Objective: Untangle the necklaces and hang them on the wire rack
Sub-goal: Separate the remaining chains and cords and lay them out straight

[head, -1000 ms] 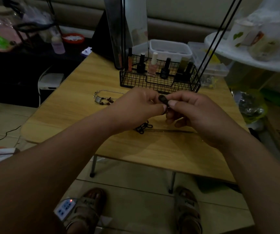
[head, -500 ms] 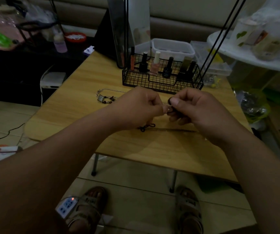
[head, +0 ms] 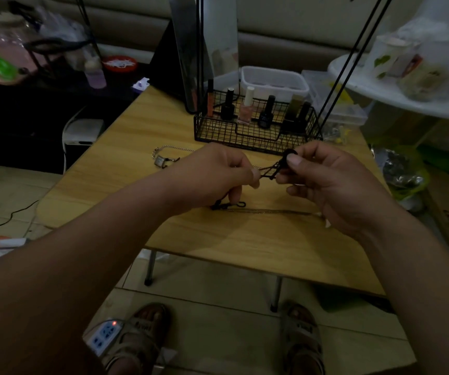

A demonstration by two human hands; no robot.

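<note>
L hand (head: 218, 174), R hand (head: 328, 182) pinch black necklace (head: 268, 171), now pulled taut toward 9 and 3 o'clock; tangle prob. loosening.

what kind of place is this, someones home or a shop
Most likely a home living room: a low wooden table on a tiled floor, a sofa back behind it, and a wire rack holding nail polish bottles.

Light: I'm working in dimness.
Floor (head: 218, 320): pale tiles lying beneath me.
Table (head: 245, 239): wooden, standing before me.
Sofa (head: 285, 44): running behind it.
</note>
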